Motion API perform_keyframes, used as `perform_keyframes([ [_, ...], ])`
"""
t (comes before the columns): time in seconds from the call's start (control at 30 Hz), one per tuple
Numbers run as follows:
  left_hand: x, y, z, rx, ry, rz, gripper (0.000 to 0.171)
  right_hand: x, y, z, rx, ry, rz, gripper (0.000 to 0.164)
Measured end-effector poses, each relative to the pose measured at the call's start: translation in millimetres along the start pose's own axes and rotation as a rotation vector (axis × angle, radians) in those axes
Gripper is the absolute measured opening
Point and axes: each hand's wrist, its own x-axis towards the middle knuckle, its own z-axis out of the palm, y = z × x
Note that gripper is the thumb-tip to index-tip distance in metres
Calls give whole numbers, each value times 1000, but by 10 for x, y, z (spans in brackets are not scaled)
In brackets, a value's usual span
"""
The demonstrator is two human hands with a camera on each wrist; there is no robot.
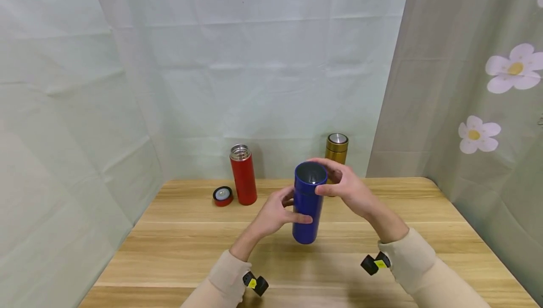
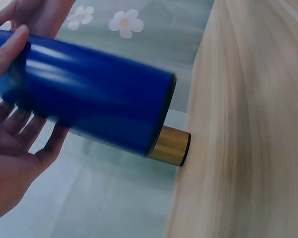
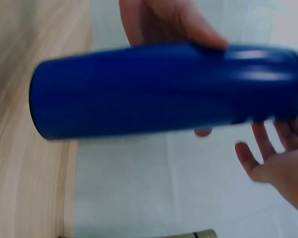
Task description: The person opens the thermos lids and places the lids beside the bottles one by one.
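Both hands hold a blue thermos bottle (image 1: 303,231) upright, slightly tilted, with its base raised off the table. My left hand (image 1: 273,213) grips its body, thumb across the front and fingers behind. Around the top section, above a thin seam, my right hand (image 1: 345,186) has its thumb in front and fingers at the far side. A dark, glossy round top surface shows inside the blue rim. In the right wrist view, the bottle (image 3: 139,91) spans the picture, and the right hand's fingertips (image 3: 248,161) show below its top end.
On the wooden table (image 1: 178,247), a red thermos (image 1: 243,181) stands without a lid at the back left. Beside it lies a red and black lid (image 1: 222,196), inside facing up. Behind my right hand stands a gold thermos (image 1: 337,148) with its lid on. Curtains (image 1: 271,86) enclose the back.
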Motion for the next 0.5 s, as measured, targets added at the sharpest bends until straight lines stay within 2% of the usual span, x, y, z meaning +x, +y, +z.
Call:
perform_keyframes([
  [0.1, -6, 17, 8, -14, -30, -14, 77, -11, 0, -60, 3, -57, -1, 60],
  [0.17, -8, 28, 19, -25, -35, -11, 78, -26, -10, -64, -14, -53, 13, 61],
  [0.4, 16, 12, 44, 16, 85, -14, 77, -71, -48, 115, -92, 103, 51, 66],
  [0.5, 21, 8, 57, 37, 106, -28, 77, -78, -53, 199, -102, 169, 48, 65],
])
